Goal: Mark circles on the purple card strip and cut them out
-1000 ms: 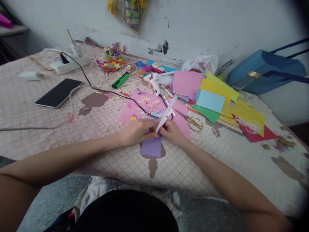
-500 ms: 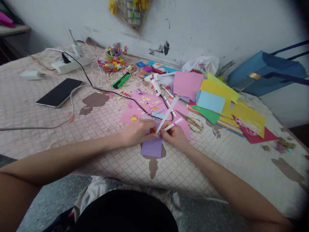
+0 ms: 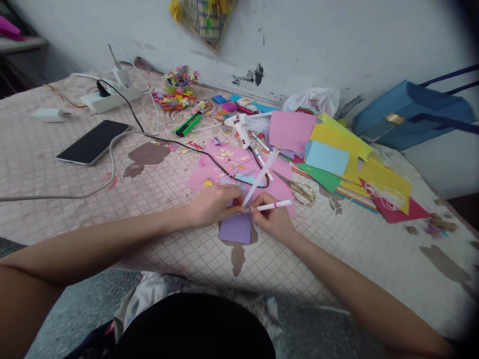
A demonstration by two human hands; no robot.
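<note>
A purple sheet of paper [image 3: 235, 230] lies flat at the table's near side, partly under both hands. My left hand [image 3: 221, 204] is closed, thumb and fingers pinched at the lower end of a pale translucent strip [image 3: 261, 178] that looks like a ruler. This strip slants up and to the right over a pink sheet. Close by on the right, my right hand [image 3: 275, 217] grips a white marker [image 3: 277, 205] with a magenta band. Its tip end is at the strip's lower end, over the purple paper; whether it touches cannot be made out.
Gold-handled scissors [image 3: 302, 192] lie right of the hands. Behind are a pink sheet [image 3: 196, 179] with paper scraps, a white glue gun [image 3: 241, 130] and a green cutter [image 3: 188, 123]. Coloured papers [image 3: 337, 149] are stacked to the right. A phone [image 3: 93, 143] and power strip [image 3: 110, 99] sit left.
The marker in my right hand has swung lower, its back end now pointing more to the right. My left hand and the strip have hardly moved.
</note>
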